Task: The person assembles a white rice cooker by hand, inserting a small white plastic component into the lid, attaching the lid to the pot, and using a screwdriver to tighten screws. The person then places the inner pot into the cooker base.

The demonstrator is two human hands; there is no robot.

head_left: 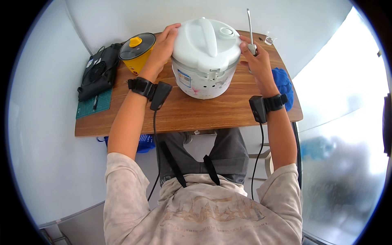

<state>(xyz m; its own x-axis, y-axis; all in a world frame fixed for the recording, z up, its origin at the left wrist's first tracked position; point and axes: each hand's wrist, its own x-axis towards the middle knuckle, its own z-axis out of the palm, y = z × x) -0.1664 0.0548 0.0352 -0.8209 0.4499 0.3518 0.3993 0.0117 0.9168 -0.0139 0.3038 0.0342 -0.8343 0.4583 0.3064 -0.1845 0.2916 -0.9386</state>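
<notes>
A white rice cooker (196, 65) with its lid closed stands on the wooden table, its front latch and small slots facing me. My left hand (164, 45) grips its left side near the lid's rim. On the opposite side, my right hand (258, 61) holds a screwdriver (249, 26) with the metal shaft pointing up. Fingers of that hand also touch the cooker's right side near the rim. Part of the screwdriver's handle is hidden by the hand.
Left of the cooker stands a yellow electric pot (136, 63) with a glass lid. A black case-like device (98, 71) and a pen (95, 102) lie on a green mat (83, 109). Blue cloth (283, 83) and a small clear cup (268, 40) sit to the right.
</notes>
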